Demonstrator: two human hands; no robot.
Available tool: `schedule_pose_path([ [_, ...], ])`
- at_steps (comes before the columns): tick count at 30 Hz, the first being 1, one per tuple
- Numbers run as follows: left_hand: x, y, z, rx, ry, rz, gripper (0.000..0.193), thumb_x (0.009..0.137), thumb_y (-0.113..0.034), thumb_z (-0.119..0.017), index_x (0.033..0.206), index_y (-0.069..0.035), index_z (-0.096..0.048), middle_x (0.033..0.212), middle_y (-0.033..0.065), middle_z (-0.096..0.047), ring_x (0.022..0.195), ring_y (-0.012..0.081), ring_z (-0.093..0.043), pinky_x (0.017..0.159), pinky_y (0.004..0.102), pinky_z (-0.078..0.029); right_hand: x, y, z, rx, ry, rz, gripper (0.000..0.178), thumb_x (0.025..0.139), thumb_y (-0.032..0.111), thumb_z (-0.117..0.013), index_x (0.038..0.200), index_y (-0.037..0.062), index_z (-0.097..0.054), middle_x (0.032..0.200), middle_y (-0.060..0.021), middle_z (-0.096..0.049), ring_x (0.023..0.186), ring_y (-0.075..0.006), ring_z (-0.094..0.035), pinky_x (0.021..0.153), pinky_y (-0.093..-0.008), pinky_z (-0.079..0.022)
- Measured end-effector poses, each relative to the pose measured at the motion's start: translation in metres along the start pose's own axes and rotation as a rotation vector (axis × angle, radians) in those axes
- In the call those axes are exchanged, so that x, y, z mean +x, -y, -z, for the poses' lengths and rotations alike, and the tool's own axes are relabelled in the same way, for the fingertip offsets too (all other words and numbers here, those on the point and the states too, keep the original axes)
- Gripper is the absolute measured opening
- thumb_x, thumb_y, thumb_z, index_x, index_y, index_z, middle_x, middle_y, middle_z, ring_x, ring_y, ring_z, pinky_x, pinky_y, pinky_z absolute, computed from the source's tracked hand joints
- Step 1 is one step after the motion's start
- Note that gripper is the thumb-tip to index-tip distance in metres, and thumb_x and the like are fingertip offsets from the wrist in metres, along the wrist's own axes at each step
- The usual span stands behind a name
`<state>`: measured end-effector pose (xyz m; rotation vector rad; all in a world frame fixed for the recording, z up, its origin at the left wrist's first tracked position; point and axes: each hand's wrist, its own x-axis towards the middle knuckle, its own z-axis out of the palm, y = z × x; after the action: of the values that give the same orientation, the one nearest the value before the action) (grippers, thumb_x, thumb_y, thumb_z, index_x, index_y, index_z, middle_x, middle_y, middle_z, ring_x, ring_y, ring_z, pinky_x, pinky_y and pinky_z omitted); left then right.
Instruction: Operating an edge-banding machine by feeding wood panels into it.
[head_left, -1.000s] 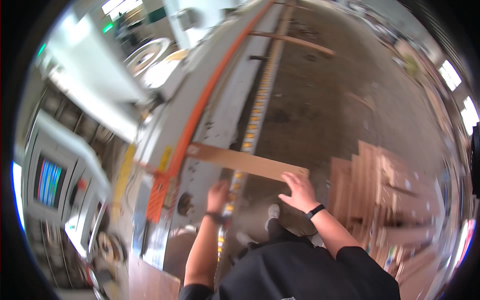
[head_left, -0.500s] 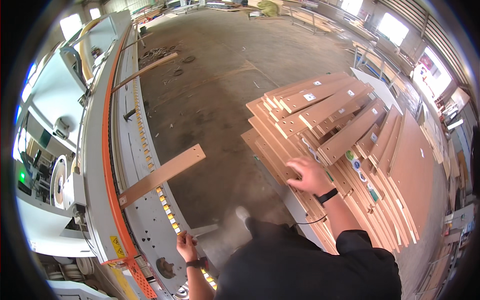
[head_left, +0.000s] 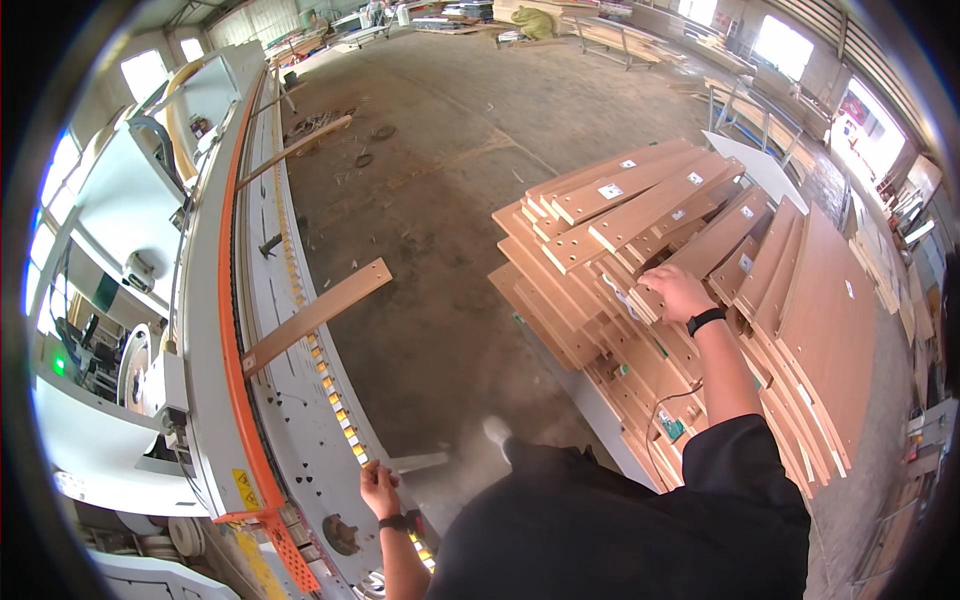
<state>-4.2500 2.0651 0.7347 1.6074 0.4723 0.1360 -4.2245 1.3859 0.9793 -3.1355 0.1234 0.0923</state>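
Note:
My right hand (head_left: pixel 680 293) reaches over the stack on the right. Its fingers curl over the near end of a brown wooden board (head_left: pixel 724 238) lying slantwise on top; part of the grip is hidden under the palm. Down by the machine's roller edge (head_left: pixel 350 432), my left hand (head_left: pixel 379 490) is closed, fingertips pressed together. Whatever it may hold is too small to name. Ahead of it a single wooden board (head_left: pixel 318 316) lies across the machine bed, its far end jutting over the floor.
An edge-banding type machine (head_left: pixel 207 330) with an orange rail runs along the left. More boards (head_left: pixel 625 195) with white labels make up the uneven stack, and a thin dark cable (head_left: pixel 656 415) hangs at its near side. Timber racks (head_left: pixel 625 40) stand far back.
My right hand has moved forward from above the stack's near side onto a board's end. My left hand stays by the rollers. The board on the machine has shifted slightly away from me.

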Motion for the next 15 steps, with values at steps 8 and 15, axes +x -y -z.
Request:
schedule_pose_path([
  [8,-0.003,0.003,-0.006,-0.001,0.120,-0.031,0.015,0.101,-0.007,-0.060,0.111,0.001,-0.067,0.081,0.0042,-0.066,0.065,0.0101,-0.060,0.060,0.0255,-0.051,0.008,0.079,0.007,0.090,-0.037,0.402,0.069,0.059,0.030,-0.091,0.122,0.0152,-0.067,0.116,-0.0059,-0.070,0.114,-0.0296,-0.064,0.100,-0.0451,-0.048],
  [15,-0.058,-0.078,-0.070,-0.127,0.542,-0.006,0.028,0.105,-0.013,-0.063,0.126,0.003,-0.065,0.099,0.0114,-0.075,0.082,0.0152,-0.069,0.078,0.0296,-0.057,0.004,0.233,-0.014,0.340,-0.035,0.697,0.069,0.065,0.048,-0.088,0.120,0.0134,-0.064,0.116,-0.0088,-0.066,0.108,-0.0312,-0.064,0.091,-0.0459,-0.050],
])
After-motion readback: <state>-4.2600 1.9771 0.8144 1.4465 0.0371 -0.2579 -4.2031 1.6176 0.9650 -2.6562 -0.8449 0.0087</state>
